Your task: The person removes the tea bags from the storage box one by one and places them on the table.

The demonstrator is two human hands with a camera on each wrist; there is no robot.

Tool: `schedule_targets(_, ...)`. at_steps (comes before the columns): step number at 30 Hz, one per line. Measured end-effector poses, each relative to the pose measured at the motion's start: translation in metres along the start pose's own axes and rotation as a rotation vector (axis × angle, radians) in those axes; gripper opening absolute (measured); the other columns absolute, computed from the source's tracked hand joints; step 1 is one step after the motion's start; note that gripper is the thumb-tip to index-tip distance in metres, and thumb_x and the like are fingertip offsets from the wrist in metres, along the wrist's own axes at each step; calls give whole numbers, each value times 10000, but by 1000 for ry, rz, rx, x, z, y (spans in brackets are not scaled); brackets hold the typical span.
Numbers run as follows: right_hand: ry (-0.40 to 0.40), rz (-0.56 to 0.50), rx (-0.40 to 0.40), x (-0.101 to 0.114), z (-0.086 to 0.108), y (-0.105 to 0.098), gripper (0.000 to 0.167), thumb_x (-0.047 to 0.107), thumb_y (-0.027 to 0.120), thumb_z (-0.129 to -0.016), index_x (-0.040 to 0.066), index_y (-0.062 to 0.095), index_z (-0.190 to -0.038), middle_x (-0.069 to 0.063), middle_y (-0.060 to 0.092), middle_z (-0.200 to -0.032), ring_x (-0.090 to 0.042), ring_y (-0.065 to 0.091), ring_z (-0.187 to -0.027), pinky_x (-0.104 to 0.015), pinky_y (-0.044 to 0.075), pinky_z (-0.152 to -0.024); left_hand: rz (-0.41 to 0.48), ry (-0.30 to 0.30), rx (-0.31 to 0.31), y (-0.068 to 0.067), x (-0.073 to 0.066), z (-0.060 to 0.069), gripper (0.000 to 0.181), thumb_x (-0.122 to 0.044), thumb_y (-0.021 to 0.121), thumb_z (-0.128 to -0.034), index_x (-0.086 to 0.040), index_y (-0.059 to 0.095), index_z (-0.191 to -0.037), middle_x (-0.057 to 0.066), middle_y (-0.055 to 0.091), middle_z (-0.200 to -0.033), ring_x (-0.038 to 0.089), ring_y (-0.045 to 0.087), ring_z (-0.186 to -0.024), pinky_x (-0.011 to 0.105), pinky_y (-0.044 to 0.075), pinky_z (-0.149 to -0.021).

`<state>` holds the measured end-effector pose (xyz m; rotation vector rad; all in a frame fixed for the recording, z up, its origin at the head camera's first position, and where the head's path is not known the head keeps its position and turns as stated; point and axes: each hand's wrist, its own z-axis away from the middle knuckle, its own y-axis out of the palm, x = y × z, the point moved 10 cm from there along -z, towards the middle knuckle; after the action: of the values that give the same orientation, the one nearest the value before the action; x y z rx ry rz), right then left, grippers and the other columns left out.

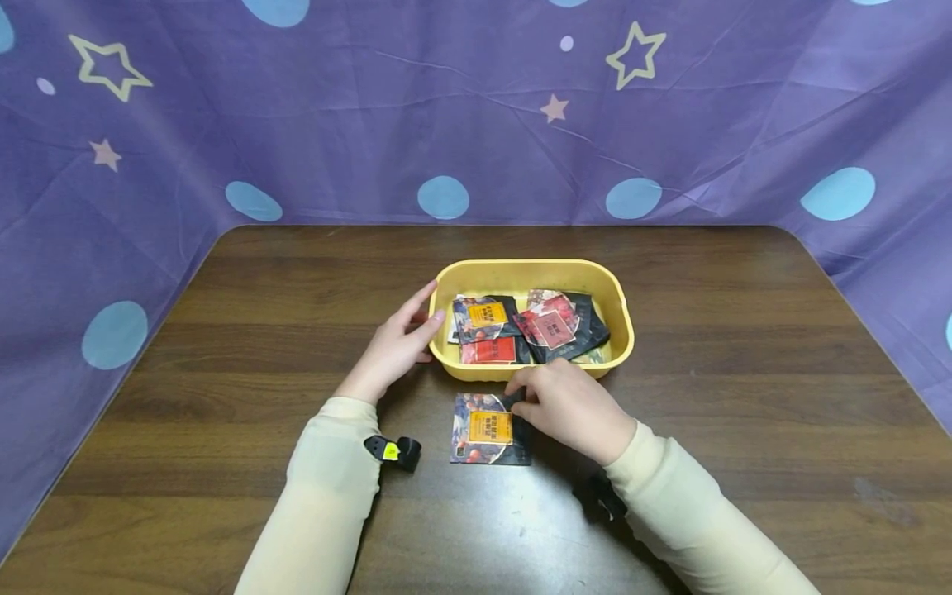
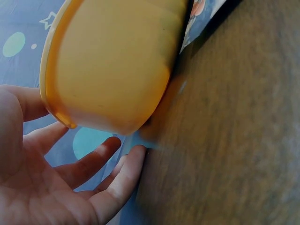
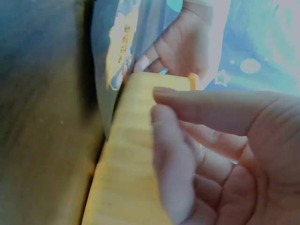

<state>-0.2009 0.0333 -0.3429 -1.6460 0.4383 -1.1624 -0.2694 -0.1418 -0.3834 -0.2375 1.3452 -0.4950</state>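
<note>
White glare on the tabletop

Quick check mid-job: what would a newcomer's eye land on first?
The bright yellow bin near the table's middle, with colourful packets inside. Next, the orange-labelled packet in front of it, partly covered by the right hand in the head view. Behind the table, the starry, spotted purple backdrop stands out too.

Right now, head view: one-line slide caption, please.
Left hand holding a yellow tub of packets, right hand near an orange-labelled packet on the wooden table.
</note>
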Motion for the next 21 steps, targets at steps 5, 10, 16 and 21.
schedule_targets(5,-9,-85,-88,0,1,-15,75,136,781,-836,101,766,-900,78,565,-595,-34,446,-517,-208,374,-493,1,-5,1,0,-1,0,585,-433,467,-1034,-415,220,-1565,186,428,-1456,347,569,-1195,406,578,-892)
schedule_targets(10,-45,-128,-215,-1,2,-33,49,129,796,-821,131,748,-810,84,527,-578,-38,425,-536,-216,367,-514,5,-2,1,0,0,0,584,-424,468,-1036,-413,222,-1565,188,429,-1455,350,569,-1196,408,579,-889)
schedule_targets(16,-52,-186,-297,-8,5,-49,45,107,785,-833,111,748,-808,72,605,-615,-40,483,-572,-217,414,-555,0,0,5,2,-1,0,586,-437,471,-1032,-421,223,-1563,181,436,-1449,340,563,-1199,403,580,-885)
schedule_targets(21,-49,-172,-355,-16,2,-66,35,76,782,-830,81,759,-856,7,694,-740,-84,565,-652,-244,470,-614,0,4,-1,0,-1,1,586,-433,471,-1033,-412,225,-1565,187,437,-1443,343,571,-1188,404,580,-883)
